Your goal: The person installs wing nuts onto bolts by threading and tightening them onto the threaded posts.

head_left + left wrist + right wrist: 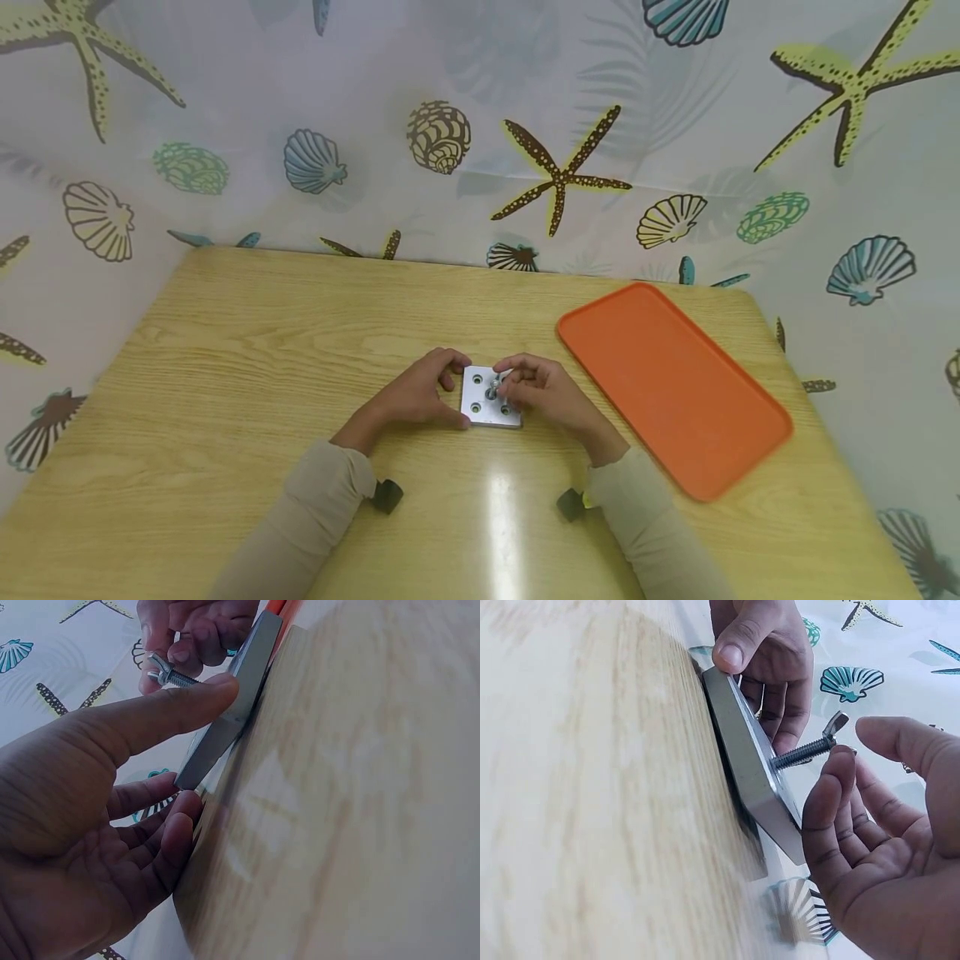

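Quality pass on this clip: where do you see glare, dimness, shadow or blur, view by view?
Head: a bright glare streak low on the tabletop; left wrist: dim overall, the wood grain soft; right wrist: brighter, with a dark shadow beneath the metal plate, the wood grain smeared, the wing bolt fairly crisp.

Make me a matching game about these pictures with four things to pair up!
1. Orange rectangular tray
2. Square silver metal plate
3. Silver threaded metal wing screw
4. Bare left hand

A. Sticks up from the plate's middle
B. On the right of the pale wooden table
C. Touches the plate's edge
D. Has round holes

Pairs: 1-B, 2-D, 3-A, 4-C
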The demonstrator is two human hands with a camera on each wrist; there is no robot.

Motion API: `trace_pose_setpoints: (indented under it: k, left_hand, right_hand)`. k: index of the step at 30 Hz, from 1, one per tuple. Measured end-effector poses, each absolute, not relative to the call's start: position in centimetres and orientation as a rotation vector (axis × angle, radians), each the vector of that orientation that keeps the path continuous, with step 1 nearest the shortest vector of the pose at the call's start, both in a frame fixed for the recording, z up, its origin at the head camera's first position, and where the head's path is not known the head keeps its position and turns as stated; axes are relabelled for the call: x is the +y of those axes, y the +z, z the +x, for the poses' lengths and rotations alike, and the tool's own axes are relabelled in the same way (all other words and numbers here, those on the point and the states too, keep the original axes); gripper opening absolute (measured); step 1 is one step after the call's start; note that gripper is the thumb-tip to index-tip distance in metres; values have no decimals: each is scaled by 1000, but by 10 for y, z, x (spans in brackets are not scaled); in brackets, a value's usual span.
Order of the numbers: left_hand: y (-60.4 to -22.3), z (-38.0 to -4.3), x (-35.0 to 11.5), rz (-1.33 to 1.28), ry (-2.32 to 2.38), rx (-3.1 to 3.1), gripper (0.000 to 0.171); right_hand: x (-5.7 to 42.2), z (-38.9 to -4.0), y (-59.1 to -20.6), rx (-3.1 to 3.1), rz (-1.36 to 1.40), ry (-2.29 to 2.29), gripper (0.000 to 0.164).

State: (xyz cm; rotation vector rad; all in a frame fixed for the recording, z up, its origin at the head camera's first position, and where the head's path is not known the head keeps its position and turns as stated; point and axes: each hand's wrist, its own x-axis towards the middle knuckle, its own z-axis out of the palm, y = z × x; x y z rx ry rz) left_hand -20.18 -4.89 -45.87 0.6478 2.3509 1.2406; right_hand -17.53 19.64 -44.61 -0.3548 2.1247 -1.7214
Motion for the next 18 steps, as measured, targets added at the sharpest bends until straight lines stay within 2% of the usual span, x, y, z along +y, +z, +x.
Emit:
trace_pose_setpoints:
  k: [18]
  left_hand:
    - [-458,-202,-49,649,1252,2344,82]
  right_hand:
    - [196,-175,-441,2143,-270,-1740,20]
